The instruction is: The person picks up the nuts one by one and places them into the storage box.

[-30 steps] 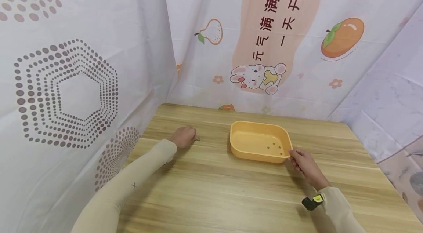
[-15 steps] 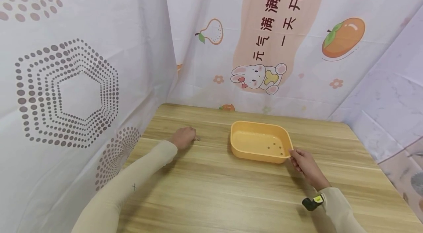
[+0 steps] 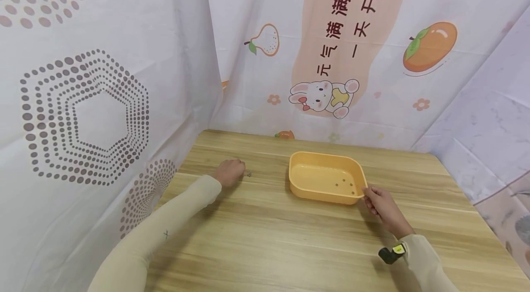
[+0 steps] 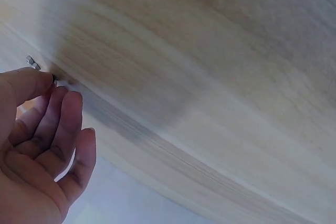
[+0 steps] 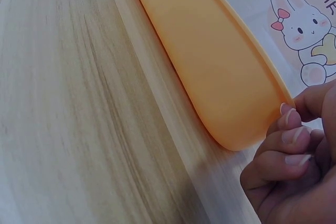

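At the back left of the table, my left hand (image 3: 230,172) is low over the wood. In the left wrist view its thumb and index fingertip pinch a tiny dark piece, mostly hidden, that looks like a small metal nut (image 4: 54,78). Just beyond the fingertips lie a few more small metal nuts (image 4: 32,62). My right hand (image 3: 382,206) grips the near right corner of a yellow-orange plastic tray (image 5: 210,56), thumb and curled fingers at the rim. Several small nuts (image 3: 343,180) lie on the tray's floor, toward its right end.
The wood-grain table (image 3: 265,241) runs up to a printed cloth backdrop (image 3: 256,85) behind. Another hanging cloth (image 3: 174,76) borders the left side, near my left arm. Bare wood lies between my left hand and the tray.
My left hand has shifted very slightly left, and the nuts beside its fingertips show a bit more. The right hand and the tray have stayed put.
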Motion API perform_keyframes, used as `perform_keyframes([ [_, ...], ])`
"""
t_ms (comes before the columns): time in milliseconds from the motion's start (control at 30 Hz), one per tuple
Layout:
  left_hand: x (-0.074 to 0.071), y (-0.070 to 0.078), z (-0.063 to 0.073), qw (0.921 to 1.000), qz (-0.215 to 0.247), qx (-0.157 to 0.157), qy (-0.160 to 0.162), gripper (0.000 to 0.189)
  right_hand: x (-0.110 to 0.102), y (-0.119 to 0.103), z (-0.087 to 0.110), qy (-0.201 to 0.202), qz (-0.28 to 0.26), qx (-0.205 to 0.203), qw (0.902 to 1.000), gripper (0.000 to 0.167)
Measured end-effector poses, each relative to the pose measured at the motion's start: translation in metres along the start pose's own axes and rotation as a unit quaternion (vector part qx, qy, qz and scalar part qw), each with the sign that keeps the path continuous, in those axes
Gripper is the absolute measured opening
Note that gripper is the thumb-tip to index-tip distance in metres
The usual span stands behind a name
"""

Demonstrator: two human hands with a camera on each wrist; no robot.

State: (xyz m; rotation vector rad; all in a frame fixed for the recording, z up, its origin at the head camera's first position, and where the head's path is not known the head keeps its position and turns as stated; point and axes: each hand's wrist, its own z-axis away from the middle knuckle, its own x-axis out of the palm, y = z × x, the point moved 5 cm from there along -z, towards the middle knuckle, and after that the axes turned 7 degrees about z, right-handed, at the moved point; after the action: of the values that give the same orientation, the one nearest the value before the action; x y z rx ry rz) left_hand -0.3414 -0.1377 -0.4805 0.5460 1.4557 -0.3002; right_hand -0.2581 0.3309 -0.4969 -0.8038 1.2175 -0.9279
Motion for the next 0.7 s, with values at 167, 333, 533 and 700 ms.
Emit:
perform_keyframes([
  [167, 0.0002, -0.0006, 0.0010, 1.0000, 0.004, 0.007, 0.006, 0.019, -0.0006, -0.0008, 0.0008, -0.002, 0.000, -0.001, 1.0000, 0.038],
  [333, -0.0025, -0.0001, 0.0036, 0.9988, 0.043, 0.013, 0.021, 0.012, 0.0001, -0.0017, 0.0016, -0.001, -0.003, -0.001, 1.0000, 0.037],
  [533, -0.0053, -0.0020, 0.0017, 0.9972, 0.055, 0.011, 0.049, 0.016, 0.0001, -0.0015, 0.0012, -0.003, 0.000, -0.004, 1.0000, 0.037],
  [700, -0.0066, -0.0027, -0.0004, 0.9953, 0.075, 0.004, 0.061, 0.015, 0.0003, 0.0005, 0.0003, 0.000, 0.004, -0.004, 1.0000, 0.037],
])
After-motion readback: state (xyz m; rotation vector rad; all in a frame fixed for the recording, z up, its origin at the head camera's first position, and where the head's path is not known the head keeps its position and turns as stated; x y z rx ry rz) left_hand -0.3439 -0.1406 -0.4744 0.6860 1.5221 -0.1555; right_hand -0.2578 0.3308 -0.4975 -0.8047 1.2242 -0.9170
